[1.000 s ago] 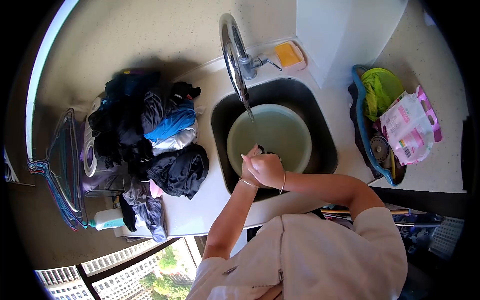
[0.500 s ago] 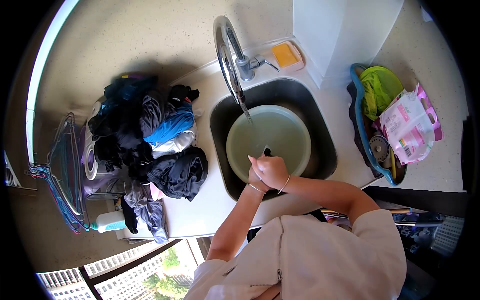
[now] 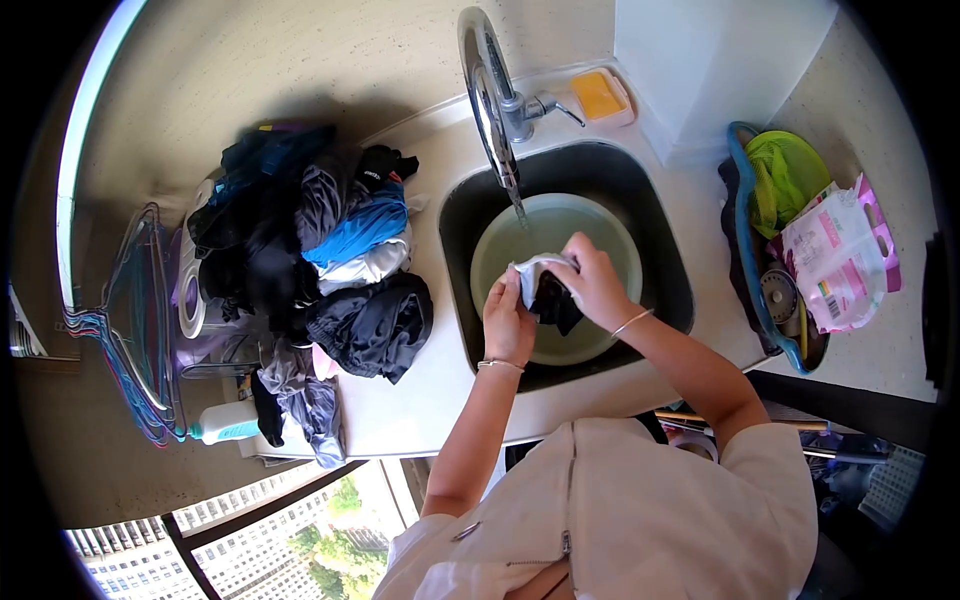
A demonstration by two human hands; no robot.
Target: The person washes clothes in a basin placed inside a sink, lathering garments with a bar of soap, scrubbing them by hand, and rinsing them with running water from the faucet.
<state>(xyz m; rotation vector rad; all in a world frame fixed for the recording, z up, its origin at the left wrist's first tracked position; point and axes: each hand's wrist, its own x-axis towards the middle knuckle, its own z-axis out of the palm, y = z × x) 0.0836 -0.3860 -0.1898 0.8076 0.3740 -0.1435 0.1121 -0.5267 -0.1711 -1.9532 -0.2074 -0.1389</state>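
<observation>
Above a pale round basin (image 3: pixel 610 238) of water, my left hand (image 3: pixel 509 322) and my right hand (image 3: pixel 597 284) hold a small black cloth with a white edge (image 3: pixel 553 303) between them. Fingers of the left hand pinch its left end, while the right hand grips the top right part. The dark part hangs down over the water. The basin sits in the dark sink (image 3: pixel 667 262). From the curved chrome faucet (image 3: pixel 484 95) a thin stream runs into the basin.
Piled clothes (image 3: pixel 290 230) lie left of the sink, beside hangers (image 3: pixel 135 330) and a white bottle (image 3: pixel 226 422). A soap box (image 3: pixel 603 97) stands behind the sink. A blue-rimmed basket (image 3: pixel 745 220) with a green mesh item and pink-white packet is at right.
My hands have come apart from their clasp and risen, opening out the cloth between them. The view has shifted slightly, so the sink appears farther right.
</observation>
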